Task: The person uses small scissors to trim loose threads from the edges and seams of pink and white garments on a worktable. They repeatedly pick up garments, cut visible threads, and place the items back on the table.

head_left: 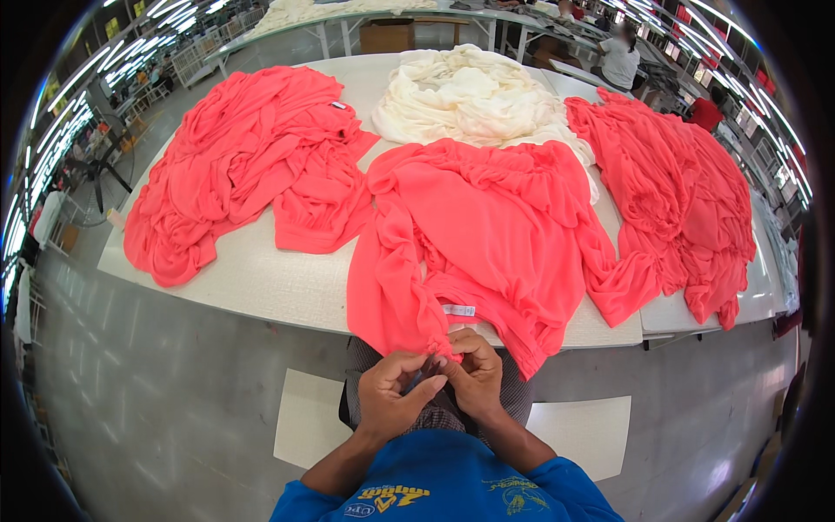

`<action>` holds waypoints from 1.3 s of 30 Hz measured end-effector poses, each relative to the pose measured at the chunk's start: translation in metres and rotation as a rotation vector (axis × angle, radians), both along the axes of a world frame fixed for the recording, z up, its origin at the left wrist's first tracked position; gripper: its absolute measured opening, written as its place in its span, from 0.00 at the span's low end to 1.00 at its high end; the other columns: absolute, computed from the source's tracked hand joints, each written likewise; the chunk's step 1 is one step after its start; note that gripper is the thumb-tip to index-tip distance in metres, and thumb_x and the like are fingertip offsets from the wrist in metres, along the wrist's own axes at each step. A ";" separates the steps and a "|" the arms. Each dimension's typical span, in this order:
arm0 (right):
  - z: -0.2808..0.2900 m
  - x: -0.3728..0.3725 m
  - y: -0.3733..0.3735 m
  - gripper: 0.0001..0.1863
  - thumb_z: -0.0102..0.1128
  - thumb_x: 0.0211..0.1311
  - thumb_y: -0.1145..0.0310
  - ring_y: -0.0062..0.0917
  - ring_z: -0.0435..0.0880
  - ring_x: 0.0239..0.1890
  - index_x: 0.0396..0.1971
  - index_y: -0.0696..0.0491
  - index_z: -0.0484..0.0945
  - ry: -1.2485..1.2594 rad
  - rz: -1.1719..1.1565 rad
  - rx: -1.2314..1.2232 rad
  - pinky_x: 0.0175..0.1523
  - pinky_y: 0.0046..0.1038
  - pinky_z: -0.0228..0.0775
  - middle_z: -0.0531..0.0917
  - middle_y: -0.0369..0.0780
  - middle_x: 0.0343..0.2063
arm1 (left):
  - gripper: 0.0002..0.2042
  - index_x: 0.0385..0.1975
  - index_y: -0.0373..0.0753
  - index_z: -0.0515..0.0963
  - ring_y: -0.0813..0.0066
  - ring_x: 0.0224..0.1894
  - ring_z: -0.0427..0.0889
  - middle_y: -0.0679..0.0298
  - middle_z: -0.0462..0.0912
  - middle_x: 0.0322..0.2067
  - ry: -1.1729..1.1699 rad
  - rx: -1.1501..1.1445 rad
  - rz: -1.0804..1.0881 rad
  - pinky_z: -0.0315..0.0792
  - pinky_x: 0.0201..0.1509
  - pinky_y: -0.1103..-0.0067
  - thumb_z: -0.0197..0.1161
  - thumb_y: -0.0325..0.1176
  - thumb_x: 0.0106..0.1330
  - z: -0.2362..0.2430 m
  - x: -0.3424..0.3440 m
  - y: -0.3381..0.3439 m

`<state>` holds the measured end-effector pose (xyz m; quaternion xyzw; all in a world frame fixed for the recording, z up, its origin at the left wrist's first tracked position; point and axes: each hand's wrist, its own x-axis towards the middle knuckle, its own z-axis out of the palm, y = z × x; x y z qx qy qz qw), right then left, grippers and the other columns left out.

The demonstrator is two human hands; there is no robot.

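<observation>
blue shirt below, both hands pinch a bunched edge of the coral garment.

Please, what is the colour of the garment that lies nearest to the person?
The garment is plain coral pink; it shows best in the head view.

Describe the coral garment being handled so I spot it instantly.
On the pale table, find the cream heap. Just nearer lies the coral garment; unlike the left coral heap and right coral heap, its end meets the left hand and right hand.
</observation>
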<state>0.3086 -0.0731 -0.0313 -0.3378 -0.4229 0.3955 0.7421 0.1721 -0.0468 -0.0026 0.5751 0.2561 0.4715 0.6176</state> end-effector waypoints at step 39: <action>-0.002 0.003 -0.003 0.10 0.59 0.57 0.86 0.20 0.75 0.41 0.38 0.60 0.75 -0.100 0.025 0.008 0.45 0.21 0.70 0.73 0.39 0.40 | 0.10 0.39 0.25 0.76 0.79 0.36 0.79 0.58 0.81 0.35 0.036 0.026 0.037 0.74 0.39 0.84 0.64 0.17 0.58 -0.006 -0.004 0.001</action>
